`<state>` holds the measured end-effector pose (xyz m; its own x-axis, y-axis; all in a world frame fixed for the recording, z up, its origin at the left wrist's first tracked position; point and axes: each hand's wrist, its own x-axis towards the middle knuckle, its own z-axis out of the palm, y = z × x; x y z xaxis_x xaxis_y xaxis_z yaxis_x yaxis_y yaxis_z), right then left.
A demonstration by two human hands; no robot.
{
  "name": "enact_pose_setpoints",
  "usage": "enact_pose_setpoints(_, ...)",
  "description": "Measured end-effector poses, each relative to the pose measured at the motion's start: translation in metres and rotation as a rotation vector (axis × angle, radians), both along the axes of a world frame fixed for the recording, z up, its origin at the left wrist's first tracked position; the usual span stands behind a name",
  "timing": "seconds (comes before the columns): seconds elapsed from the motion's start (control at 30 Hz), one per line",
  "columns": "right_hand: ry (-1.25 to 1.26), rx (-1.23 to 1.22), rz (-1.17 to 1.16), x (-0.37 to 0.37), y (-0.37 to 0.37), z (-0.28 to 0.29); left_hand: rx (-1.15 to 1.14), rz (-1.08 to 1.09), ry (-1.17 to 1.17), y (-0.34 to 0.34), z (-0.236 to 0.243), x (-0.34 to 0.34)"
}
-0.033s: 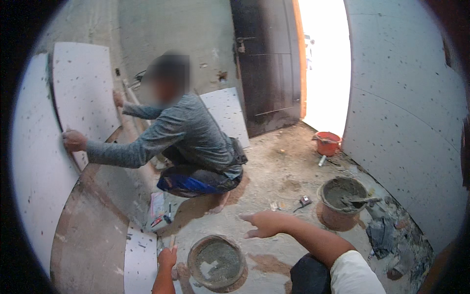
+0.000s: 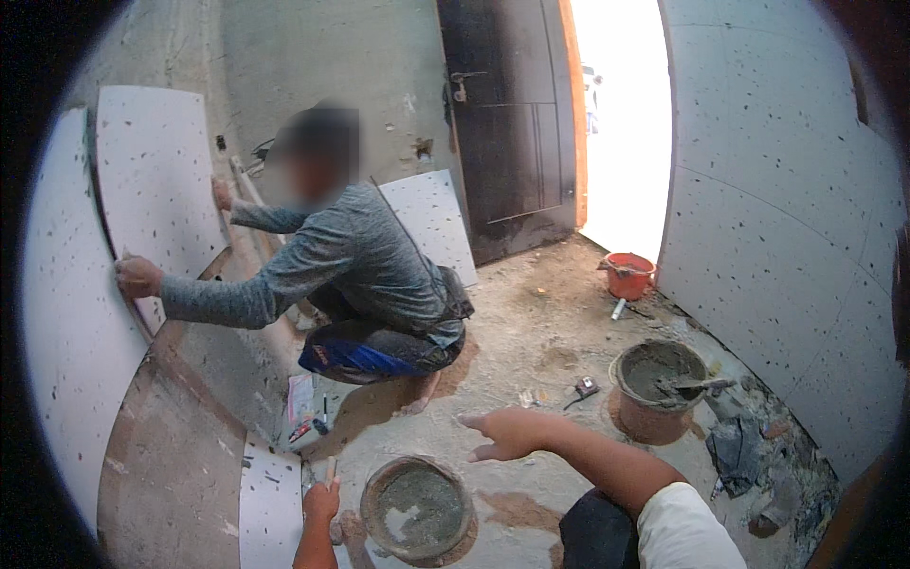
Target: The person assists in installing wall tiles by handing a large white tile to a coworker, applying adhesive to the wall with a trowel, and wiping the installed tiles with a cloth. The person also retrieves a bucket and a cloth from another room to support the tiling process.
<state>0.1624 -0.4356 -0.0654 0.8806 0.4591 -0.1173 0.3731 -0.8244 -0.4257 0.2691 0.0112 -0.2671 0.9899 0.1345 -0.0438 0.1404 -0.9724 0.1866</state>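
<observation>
My left hand (image 2: 321, 500) is closed around a slim pale wooden handle (image 2: 331, 468) that sticks up above the fist; the rest of that tool is hidden. Just right of it sits a round bucket (image 2: 371, 539) holding grey wet mortar (image 2: 424, 503). My right hand (image 2: 510, 434) is stretched out over the floor beyond this bucket, holding nothing, with some fingers extended toward the left. At the left, a crouching co-worker (image 2: 346, 256) grips a white speckled tile (image 2: 156, 171) with both hands, against the wall beside another speckled tile (image 2: 62, 284).
A second mortar bucket (image 2: 654, 417) with a trowel (image 2: 703, 384) in it stands at the right. Farther back is a red bucket (image 2: 629, 279). A tape measure (image 2: 585, 387) lies on the floor. One speckled tile (image 2: 431, 223) leans beside the dark door (image 2: 507, 123).
The whole view has shifted very slightly. Both my hands and the co-worker's grip on the tile look the same.
</observation>
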Motion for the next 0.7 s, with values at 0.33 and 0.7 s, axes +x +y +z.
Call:
enact_pose_setpoints(0.33, -0.016, 0.028, 0.002, -0.002, 0.003, 0.003, 0.036, -0.042, -0.062, 0.008, -0.01, 0.005)
enact_pose_setpoints(0.7, 0.065, -0.019, -0.024, -0.006, 0.009, 0.018, -0.066, 0.026, 0.063, -0.003, 0.01, -0.003)
